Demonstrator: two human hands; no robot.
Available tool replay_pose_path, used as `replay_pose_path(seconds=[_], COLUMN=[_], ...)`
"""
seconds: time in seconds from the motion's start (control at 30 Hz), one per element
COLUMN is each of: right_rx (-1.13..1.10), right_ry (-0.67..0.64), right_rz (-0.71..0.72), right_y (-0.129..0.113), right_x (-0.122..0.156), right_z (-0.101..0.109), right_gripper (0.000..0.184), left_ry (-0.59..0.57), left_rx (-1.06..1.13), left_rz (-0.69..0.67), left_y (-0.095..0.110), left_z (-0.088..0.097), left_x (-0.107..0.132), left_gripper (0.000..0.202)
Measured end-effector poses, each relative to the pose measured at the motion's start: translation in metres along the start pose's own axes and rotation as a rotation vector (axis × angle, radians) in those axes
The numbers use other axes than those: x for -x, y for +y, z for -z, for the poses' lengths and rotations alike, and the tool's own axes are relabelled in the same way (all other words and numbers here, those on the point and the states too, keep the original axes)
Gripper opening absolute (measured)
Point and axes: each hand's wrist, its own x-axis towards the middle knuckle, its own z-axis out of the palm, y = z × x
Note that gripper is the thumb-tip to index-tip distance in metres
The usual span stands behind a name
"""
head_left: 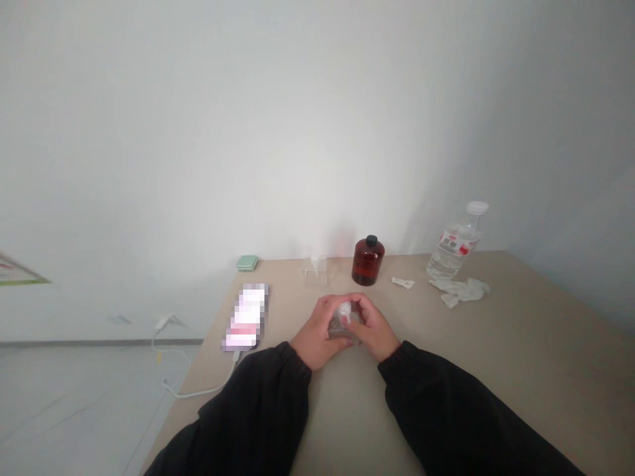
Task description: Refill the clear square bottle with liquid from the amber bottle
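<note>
A plain whitish wall [297, 119] fills the upper view, brightest around the middle and shading to grey at right. A beige tabletop [496, 370] reaches its base. At left, a dark baseboard strip [74, 343] borders the pale grey floor [74, 396], below a green-edged sign [20, 272].

No readable text; water bottle label [455, 243] too small.

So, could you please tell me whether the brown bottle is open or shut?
Shut: the brown bottle stands upright with a black cap on its neck.
</note>
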Motion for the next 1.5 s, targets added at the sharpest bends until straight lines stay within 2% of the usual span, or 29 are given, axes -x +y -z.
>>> replay_pose_path(seconds=[0.1,0.33,0.57,0.87,1.1,1.5], right_rx=[0.014,0.014,0.009,0.023,0.033,0.021], right_ry=[0.018,0.007,0.008,0.005,0.009,0.01], right_rz=[-0.02,0.052,-0.012,0.061,0.001,0.014], right_y=[-0.0006,0.0019,0.0018,0.004,0.0031,-0.0009], right_x=[0.0002,0.0001,0.0006,0.0004,0.0006,0.0004], right_z=[-0.0014,0.001,-0.0008,0.0005,-0.0001,-0.0002], right_gripper=[0.039,0.036,0.039,0.032,0.038,0.038], left_ry=[0.003,0.005,0.008,0.004,0.002,0.011], left_rx=[0.007,0.004,0.005,0.002,-0.004,0.006], left_rz=[0.002,-0.013,-0.006,-0.007,-0.003,-0.003], left_y=[0.0009,-0.0027,-0.0002,-0.0025,0.0024,-0.0015], left_z=[0.0001,0.0002,0.0,0.0,0.0008,-0.0007], left_x=[-0.0002,0.0007,0.0,0.0005,0.0,0.0005], left_gripper=[0.077,0.076,0.078,0.077,0.075,0.076])
